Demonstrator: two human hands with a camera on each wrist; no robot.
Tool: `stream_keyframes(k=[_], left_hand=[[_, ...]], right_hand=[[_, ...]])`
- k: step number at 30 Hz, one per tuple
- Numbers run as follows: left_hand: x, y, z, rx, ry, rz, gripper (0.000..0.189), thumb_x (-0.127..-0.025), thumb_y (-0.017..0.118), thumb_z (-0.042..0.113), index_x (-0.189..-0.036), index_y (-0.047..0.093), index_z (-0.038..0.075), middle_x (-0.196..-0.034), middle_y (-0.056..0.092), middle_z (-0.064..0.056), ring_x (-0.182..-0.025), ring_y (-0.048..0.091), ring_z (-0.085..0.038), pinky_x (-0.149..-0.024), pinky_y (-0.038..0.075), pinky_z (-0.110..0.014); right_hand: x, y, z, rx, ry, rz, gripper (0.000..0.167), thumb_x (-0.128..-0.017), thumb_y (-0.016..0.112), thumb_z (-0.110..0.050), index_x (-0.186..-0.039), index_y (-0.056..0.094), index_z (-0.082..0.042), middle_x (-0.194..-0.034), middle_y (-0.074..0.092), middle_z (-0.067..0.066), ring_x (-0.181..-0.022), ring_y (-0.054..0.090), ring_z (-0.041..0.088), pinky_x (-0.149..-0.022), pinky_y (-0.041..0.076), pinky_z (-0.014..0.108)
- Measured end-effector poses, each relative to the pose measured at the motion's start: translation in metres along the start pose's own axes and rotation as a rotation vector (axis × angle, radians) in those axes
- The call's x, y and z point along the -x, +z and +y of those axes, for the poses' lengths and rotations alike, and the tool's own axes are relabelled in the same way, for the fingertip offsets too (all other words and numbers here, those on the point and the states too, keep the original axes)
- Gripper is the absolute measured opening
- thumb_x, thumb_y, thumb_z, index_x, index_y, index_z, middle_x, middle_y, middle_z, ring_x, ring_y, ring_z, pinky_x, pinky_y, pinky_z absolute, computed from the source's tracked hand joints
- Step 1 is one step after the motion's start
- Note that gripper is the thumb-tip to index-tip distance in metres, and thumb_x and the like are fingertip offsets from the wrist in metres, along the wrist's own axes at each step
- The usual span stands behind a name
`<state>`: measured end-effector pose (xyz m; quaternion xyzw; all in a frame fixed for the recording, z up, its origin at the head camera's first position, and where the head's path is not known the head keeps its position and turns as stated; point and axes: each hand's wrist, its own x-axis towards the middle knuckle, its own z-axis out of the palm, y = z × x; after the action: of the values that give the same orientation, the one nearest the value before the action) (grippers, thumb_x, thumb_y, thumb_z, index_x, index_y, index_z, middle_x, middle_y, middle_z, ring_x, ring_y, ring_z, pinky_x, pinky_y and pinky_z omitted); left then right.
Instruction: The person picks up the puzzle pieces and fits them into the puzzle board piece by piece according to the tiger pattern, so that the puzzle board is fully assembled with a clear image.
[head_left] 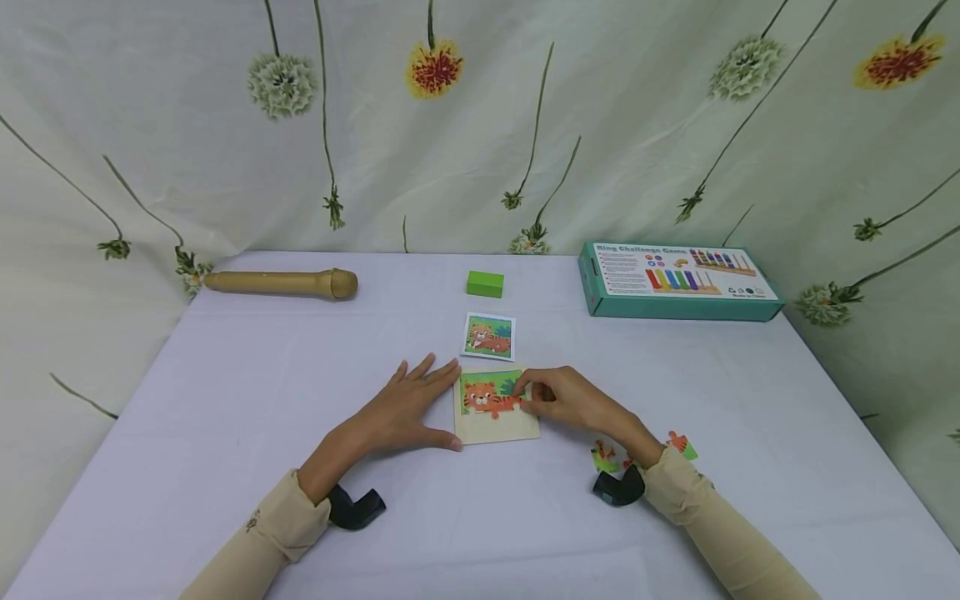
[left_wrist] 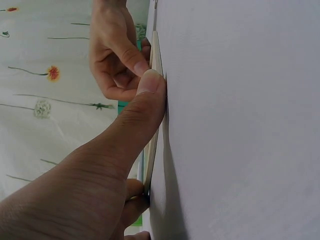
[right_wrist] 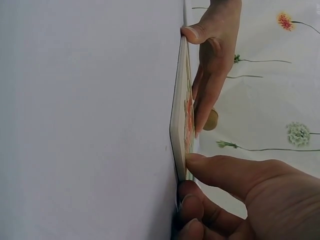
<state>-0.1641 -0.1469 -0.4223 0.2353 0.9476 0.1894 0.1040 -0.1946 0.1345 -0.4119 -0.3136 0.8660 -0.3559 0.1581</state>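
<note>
A pale wooden puzzle board (head_left: 498, 429) lies on the table, its upper part covered by tiger puzzle pieces (head_left: 480, 398). My left hand (head_left: 405, 410) is spread with straight fingers, its fingertips and thumb at the board's left edge. At the right side of the picture, my right hand (head_left: 576, 402) pinches a puzzle piece between thumb and curled fingers; the hand mostly hides that piece. In the right wrist view, the right thumb (right_wrist: 215, 167) presses at the board's near end. Just behind the board is a card (head_left: 489, 337) with the same tiger picture.
Loose puzzle pieces (head_left: 604, 457) lie beside the right wrist, and another piece (head_left: 681, 444) sits right of it. A green block (head_left: 485, 284) stands behind the card. Toward the back are a brown wooden stick (head_left: 273, 283) at left and a Ring Challenge Game box (head_left: 678, 282) at right.
</note>
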Motion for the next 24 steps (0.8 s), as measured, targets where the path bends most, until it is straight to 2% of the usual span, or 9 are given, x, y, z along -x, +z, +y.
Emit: stream_keyframes(k=[9, 16, 24], left_hand=[[0.001, -0.001, -0.001, 0.006, 0.022, 0.006, 0.111, -0.067, 0.075, 0.066, -0.152, 0.026, 0.014, -0.158, 0.023, 0.000, -0.148, 0.005, -0.029, -0.117, 0.001, -0.055], [0.000, 0.000, 0.000, 0.006, 0.020, -0.002, 0.111, -0.067, 0.075, 0.065, -0.153, 0.025, 0.015, -0.158, 0.023, 0.001, -0.148, 0.004, -0.029, -0.117, 0.001, -0.055], [0.001, -0.002, 0.000, -0.005, 0.023, -0.008, 0.112, -0.067, 0.075, 0.065, -0.153, 0.025, 0.014, -0.158, 0.022, 0.000, -0.148, 0.003, -0.029, -0.117, 0.001, -0.056]], right_hand=[[0.005, -0.009, -0.002, 0.017, -0.039, -0.057, 0.023, -0.091, 0.066, -0.016, -0.114, 0.066, -0.012, -0.075, 0.056, -0.005, -0.067, 0.048, 0.008, -0.060, 0.042, 0.021], [0.025, -0.026, -0.001, 0.045, -0.023, -0.060, 0.035, -0.088, 0.070, -0.016, -0.121, 0.062, -0.010, -0.097, 0.062, 0.001, -0.084, 0.056, 0.014, -0.074, 0.051, 0.026], [0.056, -0.034, 0.010, 0.056, 0.036, -0.046, 0.045, -0.082, 0.077, -0.025, -0.123, 0.061, -0.014, -0.119, 0.059, 0.001, -0.100, 0.054, 0.020, -0.084, 0.051, 0.034]])
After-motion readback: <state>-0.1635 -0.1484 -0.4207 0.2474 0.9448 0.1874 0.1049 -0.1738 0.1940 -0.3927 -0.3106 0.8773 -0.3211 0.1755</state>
